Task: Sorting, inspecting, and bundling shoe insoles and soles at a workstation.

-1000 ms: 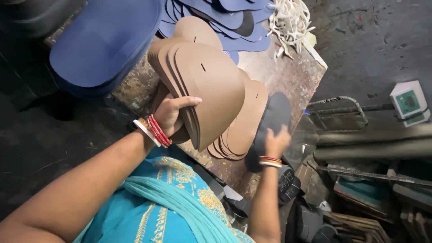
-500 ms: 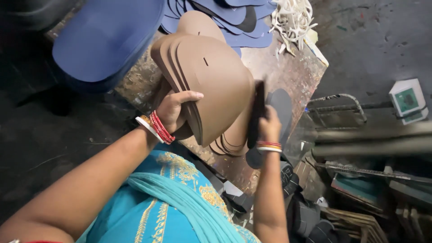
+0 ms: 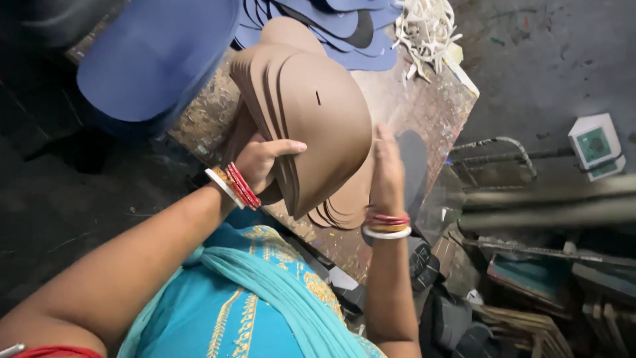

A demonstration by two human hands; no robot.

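While the head camera looks straight down, the left hand (image 3: 265,162) is clamped around a fanned stack of brown sole cut-outs (image 3: 311,119), thumb across the front sheet and fingers hidden behind, holding the stack tilted up off the worn workbench (image 3: 424,99). Front sheet faces us, and there's a small slot punched near its upper middle. Red and white bangles (image 3: 232,187) ring that left wrist. Over on the other side, the right hand (image 3: 387,169) stands edge-on with fingers straight and together, pressed flat against the right edge of the brown stack; whether it pinches a sheet, the view does not tell. Just beyond it, a dark grey sole (image 3: 414,166) lies on the bench, partly hidden by the hand. Under the raised stack, more brown cut-outs (image 3: 341,212) lie spread on the bench surface. Up top, blue sole pieces (image 3: 331,26) are heaped at the far end of the bench, with a tangle of white straps (image 3: 427,30) just beside them. A big blue sheet (image 3: 159,59) hangs over the bench's left edge. Down low, the person's turquoise garment (image 3: 265,298) with gold trim fills the foreground, and off to the right a small white and green box (image 3: 596,146) sits on the dark floor.
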